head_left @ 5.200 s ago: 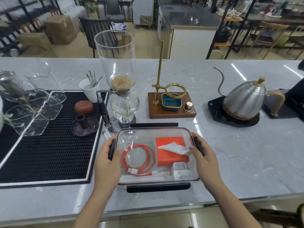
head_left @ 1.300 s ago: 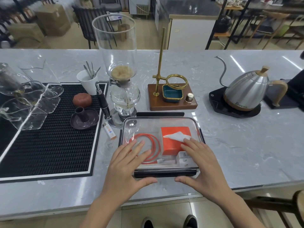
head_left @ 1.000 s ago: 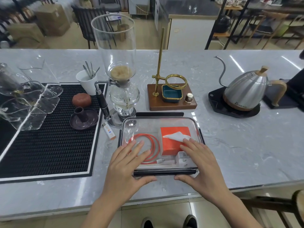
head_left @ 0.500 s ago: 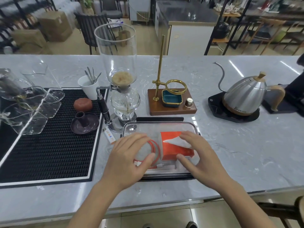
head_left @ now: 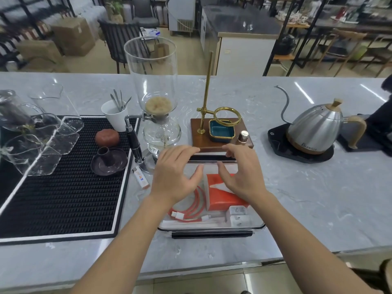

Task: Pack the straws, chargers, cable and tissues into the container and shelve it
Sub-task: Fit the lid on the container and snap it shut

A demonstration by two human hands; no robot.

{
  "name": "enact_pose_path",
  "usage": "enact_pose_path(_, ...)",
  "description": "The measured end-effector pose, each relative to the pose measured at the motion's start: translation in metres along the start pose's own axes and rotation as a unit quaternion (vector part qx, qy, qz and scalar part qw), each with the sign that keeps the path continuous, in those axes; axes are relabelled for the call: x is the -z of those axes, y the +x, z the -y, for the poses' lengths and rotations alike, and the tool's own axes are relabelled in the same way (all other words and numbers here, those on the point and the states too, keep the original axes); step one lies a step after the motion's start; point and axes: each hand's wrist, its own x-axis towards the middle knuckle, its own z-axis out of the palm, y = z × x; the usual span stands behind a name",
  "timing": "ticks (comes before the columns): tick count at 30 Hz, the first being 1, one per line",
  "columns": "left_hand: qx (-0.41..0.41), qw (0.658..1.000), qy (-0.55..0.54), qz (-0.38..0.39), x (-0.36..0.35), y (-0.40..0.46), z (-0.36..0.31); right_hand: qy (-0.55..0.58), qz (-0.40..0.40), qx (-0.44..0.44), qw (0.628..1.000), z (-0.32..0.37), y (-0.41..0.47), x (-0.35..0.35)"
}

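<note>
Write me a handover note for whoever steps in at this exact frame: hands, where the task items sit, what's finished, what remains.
Left hand and right hand: both over the clear lidded plastic container, fingertips at its far black latch; neither grips anything.
Inside the container: coiled orange cable, orange tissue pack, two white chargers, white straws along the near wall.
Done: everything packed, lid on. The near black latch looks closed.
Left: press the far latch shut, then lift the container off the grey marble counter and shelve it.
</note>
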Motion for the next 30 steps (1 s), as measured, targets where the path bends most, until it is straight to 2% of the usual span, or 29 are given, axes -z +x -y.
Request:
enact_pose_path(8,0.035,0.998,0.033,0.033,-0.0002,-0.0003,0.0019,-0.008,0.077,-0.041,0.996,0.0005,0.0031,-0.0016)
enact_pose_path(16,0.079,0.992,0.044,0.087,-0.0024,0.0015,0.0034,-0.006,0.094,-0.066,0.993,-0.0039,0.0043,-0.0048)
enact_pose_path(21,0.118,0.986,0.013,0.116,-0.0052,0.004,0.0083,0.012,0.108,-0.09,0.99,-0.0066,0.0057,-0.0076)
enact_pose_path(30,0.115,0.973,0.052,0.192,-0.0061,0.0046,0.0092,0.027,0.141,-0.123,0.982,-0.0092,0.0068,-0.0074)
